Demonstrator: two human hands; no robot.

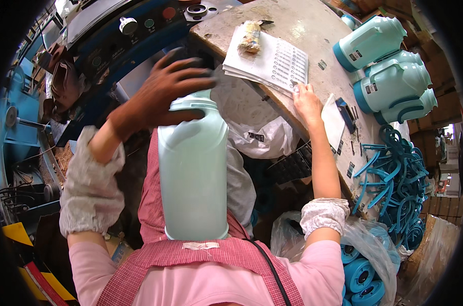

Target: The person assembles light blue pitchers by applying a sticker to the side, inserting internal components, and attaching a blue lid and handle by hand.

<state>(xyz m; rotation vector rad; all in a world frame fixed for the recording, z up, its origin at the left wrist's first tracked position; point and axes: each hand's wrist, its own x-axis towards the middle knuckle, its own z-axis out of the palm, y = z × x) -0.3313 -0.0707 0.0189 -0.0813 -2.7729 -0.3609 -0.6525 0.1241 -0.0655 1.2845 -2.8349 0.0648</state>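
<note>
A mint-green plastic jug body [193, 173] stands between my legs against the red checked apron, its neck pointing away from me. My left hand [162, 92], in a brown glove, hovers over the neck with its fingers spread. Slight motion blur makes it unclear whether it touches the plastic. At the bench, my right hand [308, 104] has its fingers pinched at the near right corner of a stack of white label sheets [264, 66]. Rows of small printed labels cover the top sheet. A worn, yellowish wrapped bundle [251, 36] lies on the stack.
Several mint-green jugs with handles [379, 71] lie at the bench's right, beyond a pile of blue handles [394, 173]. A dark blue tool [346, 115] sits near my right hand. White bags hang below the bench edge; a machine panel [139, 30] stands left. Blue round parts [359, 275] fill a bag.
</note>
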